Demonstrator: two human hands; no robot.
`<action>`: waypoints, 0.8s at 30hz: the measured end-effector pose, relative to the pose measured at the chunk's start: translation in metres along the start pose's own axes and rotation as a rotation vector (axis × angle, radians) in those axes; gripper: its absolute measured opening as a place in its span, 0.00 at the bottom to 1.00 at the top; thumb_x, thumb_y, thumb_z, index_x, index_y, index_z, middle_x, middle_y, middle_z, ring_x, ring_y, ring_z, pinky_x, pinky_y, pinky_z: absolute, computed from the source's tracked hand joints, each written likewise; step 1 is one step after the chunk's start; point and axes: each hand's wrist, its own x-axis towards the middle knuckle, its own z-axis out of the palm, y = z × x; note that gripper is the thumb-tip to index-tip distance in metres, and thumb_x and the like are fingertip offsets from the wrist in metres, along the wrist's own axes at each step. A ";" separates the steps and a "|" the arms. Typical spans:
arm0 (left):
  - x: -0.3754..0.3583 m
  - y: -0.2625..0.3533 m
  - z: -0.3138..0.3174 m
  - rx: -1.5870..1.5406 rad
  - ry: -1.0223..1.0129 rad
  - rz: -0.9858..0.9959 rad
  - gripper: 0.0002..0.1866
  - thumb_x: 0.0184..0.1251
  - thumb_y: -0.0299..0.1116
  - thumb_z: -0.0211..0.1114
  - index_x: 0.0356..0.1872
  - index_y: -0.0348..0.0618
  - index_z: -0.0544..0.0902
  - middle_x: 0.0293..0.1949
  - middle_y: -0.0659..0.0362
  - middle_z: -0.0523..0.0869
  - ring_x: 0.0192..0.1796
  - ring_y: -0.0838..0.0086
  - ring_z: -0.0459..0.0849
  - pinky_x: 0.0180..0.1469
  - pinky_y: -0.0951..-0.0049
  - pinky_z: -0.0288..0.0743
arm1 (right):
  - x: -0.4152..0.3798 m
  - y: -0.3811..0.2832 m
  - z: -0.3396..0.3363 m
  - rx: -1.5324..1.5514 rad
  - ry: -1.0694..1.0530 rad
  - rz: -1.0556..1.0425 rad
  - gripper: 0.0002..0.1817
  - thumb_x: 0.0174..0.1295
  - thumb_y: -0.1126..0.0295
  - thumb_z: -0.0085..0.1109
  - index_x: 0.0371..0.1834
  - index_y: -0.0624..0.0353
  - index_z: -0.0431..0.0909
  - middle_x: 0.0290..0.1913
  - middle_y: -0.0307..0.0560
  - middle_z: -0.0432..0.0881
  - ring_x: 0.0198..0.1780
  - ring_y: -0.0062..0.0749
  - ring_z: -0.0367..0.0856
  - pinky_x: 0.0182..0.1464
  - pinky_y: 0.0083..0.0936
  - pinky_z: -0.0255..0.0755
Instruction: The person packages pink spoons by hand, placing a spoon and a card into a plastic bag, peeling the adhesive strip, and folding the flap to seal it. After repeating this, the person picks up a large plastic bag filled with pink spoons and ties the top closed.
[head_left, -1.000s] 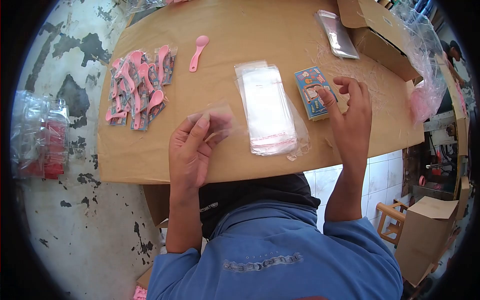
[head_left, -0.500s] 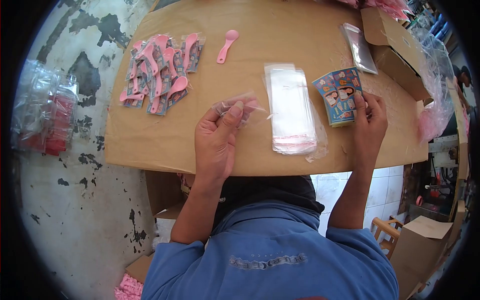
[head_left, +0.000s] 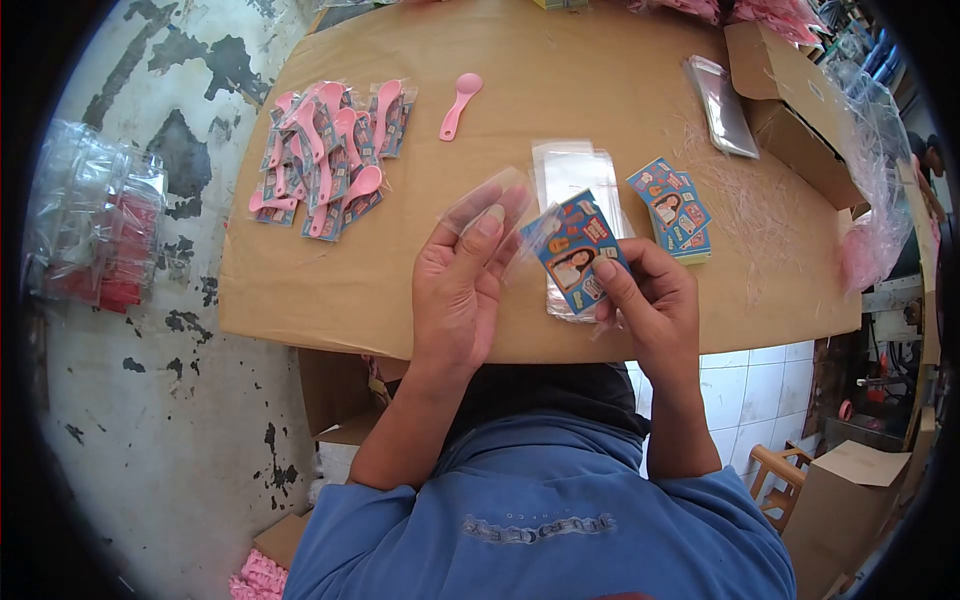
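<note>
A clear plastic bag [head_left: 478, 207] is pinched between the thumb and fingers of my left hand [head_left: 462, 275]. My right hand [head_left: 655, 305] grips a blue printed card [head_left: 577, 255], whose upper left corner overlaps the bag's open end. Beneath the card lies a stack of clear plastic bags [head_left: 575, 170], partly covered by it. To the right sits a fanned pile of the same printed cards [head_left: 675, 210]. One loose pink spoon [head_left: 461, 106] rests farther back. At the left is a heap of bagged pink spoons with cards [head_left: 325, 160].
Another bundle of clear bags [head_left: 722, 105] lies at the back right, beside an open cardboard box [head_left: 790, 110]. Plastic wrap [head_left: 862, 170] hangs past the table's right edge. Bags with red contents [head_left: 120, 235] are at the far left. Brown paper covers the table [head_left: 330, 285].
My right hand has taken a card from the pile and brought it left to the bag. My left hand has shifted slightly right, still with the bag.
</note>
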 end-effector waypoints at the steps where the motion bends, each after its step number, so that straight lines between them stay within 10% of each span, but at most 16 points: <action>1: -0.001 -0.001 0.000 -0.012 -0.005 -0.005 0.22 0.81 0.30 0.66 0.70 0.35 0.76 0.67 0.48 0.85 0.72 0.65 0.81 0.74 0.63 0.74 | 0.001 0.002 0.004 0.009 0.018 -0.011 0.10 0.77 0.69 0.66 0.51 0.67 0.84 0.35 0.38 0.86 0.31 0.13 0.80 0.33 0.14 0.74; 24: -0.008 -0.013 0.006 0.076 -0.101 0.047 0.19 0.79 0.28 0.68 0.65 0.31 0.80 0.59 0.48 0.89 0.61 0.67 0.89 0.67 0.64 0.81 | 0.004 -0.001 0.004 0.046 0.014 -0.041 0.10 0.74 0.73 0.68 0.52 0.65 0.80 0.41 0.41 0.87 0.38 0.17 0.85 0.41 0.17 0.80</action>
